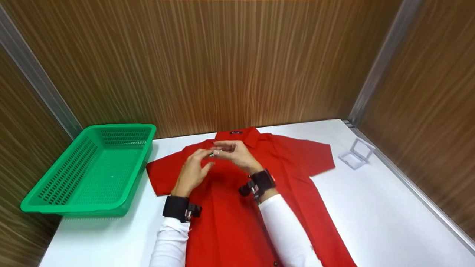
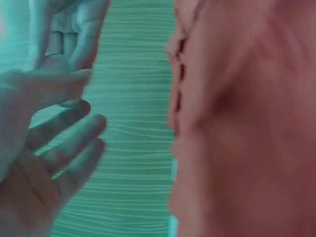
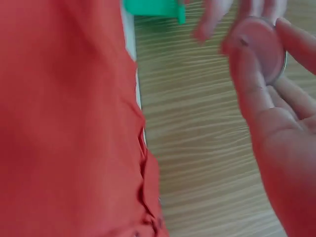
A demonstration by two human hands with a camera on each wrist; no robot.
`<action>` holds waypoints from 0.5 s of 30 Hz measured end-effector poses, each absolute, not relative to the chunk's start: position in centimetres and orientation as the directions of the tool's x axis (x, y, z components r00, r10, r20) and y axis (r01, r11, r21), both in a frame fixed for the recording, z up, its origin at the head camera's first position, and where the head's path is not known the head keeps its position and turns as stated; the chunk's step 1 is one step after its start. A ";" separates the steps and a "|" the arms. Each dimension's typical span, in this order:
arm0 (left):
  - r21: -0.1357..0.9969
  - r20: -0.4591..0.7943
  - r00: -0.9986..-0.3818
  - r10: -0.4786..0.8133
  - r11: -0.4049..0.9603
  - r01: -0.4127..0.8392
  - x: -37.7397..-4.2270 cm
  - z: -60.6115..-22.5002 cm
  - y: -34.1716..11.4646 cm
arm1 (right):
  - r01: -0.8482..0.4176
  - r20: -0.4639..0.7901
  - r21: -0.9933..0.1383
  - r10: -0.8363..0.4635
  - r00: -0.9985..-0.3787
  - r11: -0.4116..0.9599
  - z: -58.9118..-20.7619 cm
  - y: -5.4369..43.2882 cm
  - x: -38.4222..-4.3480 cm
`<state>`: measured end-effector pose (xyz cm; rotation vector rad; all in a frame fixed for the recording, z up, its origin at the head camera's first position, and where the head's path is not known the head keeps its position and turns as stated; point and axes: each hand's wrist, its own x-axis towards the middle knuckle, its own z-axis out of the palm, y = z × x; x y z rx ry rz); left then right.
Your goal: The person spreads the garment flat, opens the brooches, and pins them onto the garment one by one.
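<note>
My right hand (image 1: 240, 155) pinches a small round disc (image 3: 265, 49) with a thin shiny rim between thumb and fingers. In the right wrist view, the disc's flat face looks reddish. Facing it, my left hand (image 1: 192, 171) has loosely extended fingers, with the thumb apart from them and the fingertips right at the disc's edge. Both hands hover over the upper chest of a red short-sleeved shirt (image 1: 233, 211), spread out with its collar at the far side. The left wrist view shows the left palm and fingers, but the disc is hidden there.
A green perforated basket (image 1: 139, 174) stands on the left of the white table (image 1: 386, 215). On the right, a small clear square case (image 1: 352, 160) lies with its lid raised. Wood-patterned panels (image 1: 237, 66) enclose the back and sides.
</note>
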<state>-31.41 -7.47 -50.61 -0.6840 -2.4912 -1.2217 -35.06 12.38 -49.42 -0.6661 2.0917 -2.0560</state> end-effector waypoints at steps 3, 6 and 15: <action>0.718 0.474 -0.851 0.225 0.461 0.521 -31.6 -51.7 -7.5 | -0.153 0.161 -0.987 -0.399 -0.903 -0.053 -50.5 12.0 -34.7; 0.757 0.469 -0.864 0.181 0.421 0.499 -31.9 -52.1 -7.8 | -0.143 0.146 -0.989 -0.404 -0.903 -0.038 -51.1 11.7 -34.7; 0.795 0.384 -0.898 0.217 0.418 0.441 -31.9 -51.8 -8.1 | -0.308 0.231 -0.941 -0.397 -0.888 0.140 -50.8 12.0 -34.7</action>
